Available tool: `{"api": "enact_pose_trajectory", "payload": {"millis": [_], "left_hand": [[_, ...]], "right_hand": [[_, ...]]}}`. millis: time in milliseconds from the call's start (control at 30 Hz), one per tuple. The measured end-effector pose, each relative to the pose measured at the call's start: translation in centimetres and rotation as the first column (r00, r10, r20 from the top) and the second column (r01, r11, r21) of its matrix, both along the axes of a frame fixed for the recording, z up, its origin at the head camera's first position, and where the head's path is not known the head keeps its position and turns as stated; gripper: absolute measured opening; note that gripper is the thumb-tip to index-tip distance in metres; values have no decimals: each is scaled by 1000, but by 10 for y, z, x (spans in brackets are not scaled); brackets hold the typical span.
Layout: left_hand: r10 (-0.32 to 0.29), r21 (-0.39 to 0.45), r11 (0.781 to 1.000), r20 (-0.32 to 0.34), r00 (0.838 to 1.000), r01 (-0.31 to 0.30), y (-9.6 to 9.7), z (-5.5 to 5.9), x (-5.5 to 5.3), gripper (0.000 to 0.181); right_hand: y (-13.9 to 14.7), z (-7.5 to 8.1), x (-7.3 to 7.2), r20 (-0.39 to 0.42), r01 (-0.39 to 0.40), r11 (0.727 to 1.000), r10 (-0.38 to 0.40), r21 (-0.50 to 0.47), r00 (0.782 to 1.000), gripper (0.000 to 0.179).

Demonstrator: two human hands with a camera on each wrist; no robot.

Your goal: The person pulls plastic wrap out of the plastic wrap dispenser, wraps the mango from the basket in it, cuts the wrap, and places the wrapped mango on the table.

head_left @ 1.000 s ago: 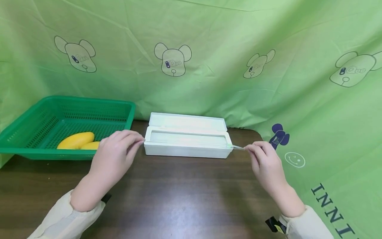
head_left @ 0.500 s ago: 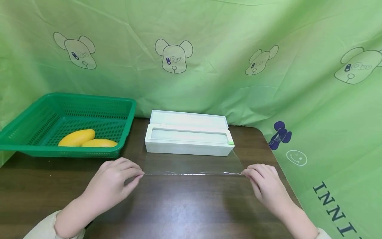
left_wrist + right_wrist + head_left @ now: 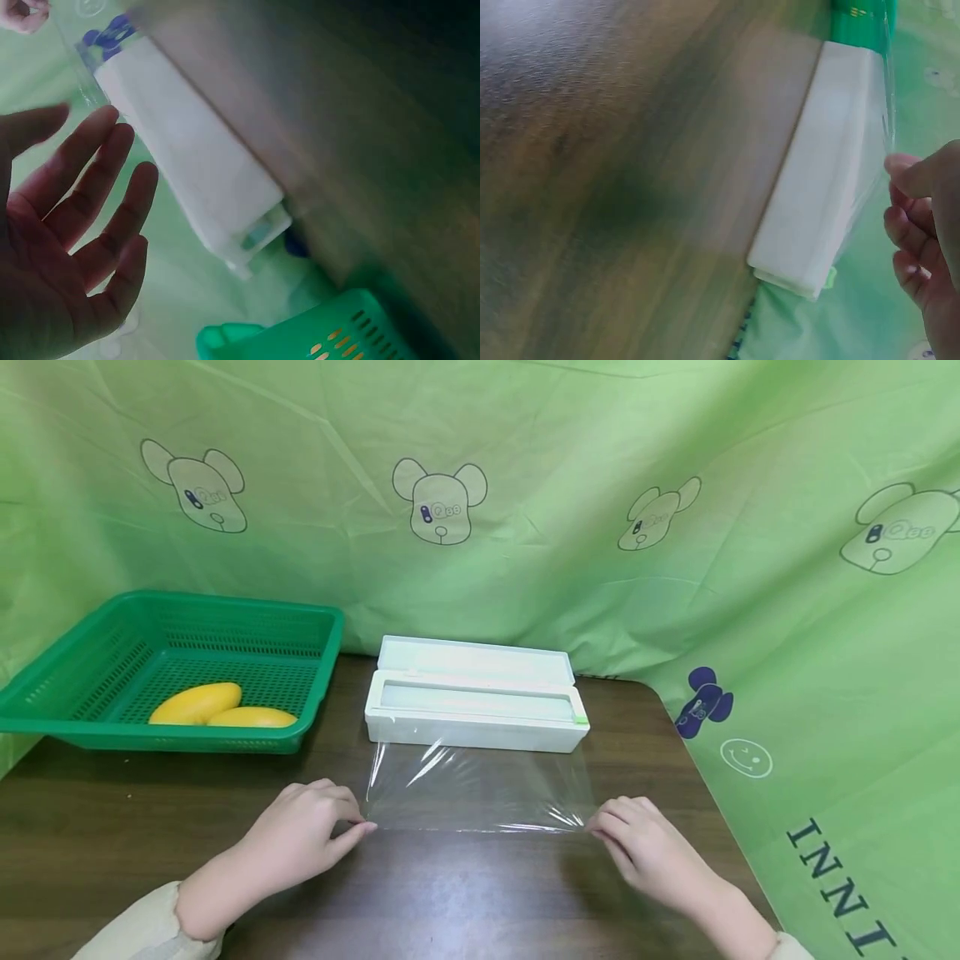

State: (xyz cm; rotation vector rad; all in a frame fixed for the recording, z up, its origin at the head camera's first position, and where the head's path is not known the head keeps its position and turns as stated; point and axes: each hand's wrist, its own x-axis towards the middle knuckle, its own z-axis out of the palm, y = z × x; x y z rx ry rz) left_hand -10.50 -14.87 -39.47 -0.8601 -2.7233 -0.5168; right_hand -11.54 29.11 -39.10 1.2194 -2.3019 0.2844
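A sheet of clear cling film [image 3: 480,789] stretches from the front of a white cling film dispenser box [image 3: 472,732] toward the person. The left hand [image 3: 307,827] pinches the sheet's near left corner between thumb and forefinger. At the near right corner, the right hand [image 3: 645,852] pinches the film the same way. The box's lid [image 3: 474,660] stands tipped back, and a small green piece [image 3: 581,721] sits at the box's right end. In the left wrist view the left hand [image 3: 82,232] shows its palm side, and the film there is hard to make out.
A green plastic basket [image 3: 172,737] at the left holds two yellow mango-like fruits [image 3: 197,703]. A green curtain [image 3: 525,585] with printed bear heads hangs behind and to the right of the brown wooden table [image 3: 465,902].
Both hands have drawn the film out of the box toward the person, and the sheet has grown longer. The hands have also come slightly closer together. Box and basket stay put.
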Motion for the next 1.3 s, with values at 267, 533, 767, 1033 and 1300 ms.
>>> {"api": "enact_pose_trajectory", "payload": {"millis": [267, 533, 767, 1033, 1300], "left_hand": [[22, -94, 995, -11, 1000, -22, 12, -7, -5, 19], [47, -219, 974, -31, 998, -53, 21, -20, -12, 29], [83, -287, 955, 1, 997, -79, 26, -22, -14, 35], [125, -290, 952, 87, 988, -95, 28, -22, -16, 30], [166, -202, 972, 228, 960, -120, 22, -22, -23, 16]], "right_hand": [[1, -19, -7, 84, -61, 997, 57, 43, 995, 41], [-1, -34, -16, 197, -58, 997, 48, 45, 979, 20], [-2, -44, -21, 333, -33, 999, 18, 39, 943, 23], [-2, -48, -24, 353, -47, 999, 36, 22, 935, 21], [-2, -46, -27, 391, -46, 999, 40, 7, 920, 22]]}}
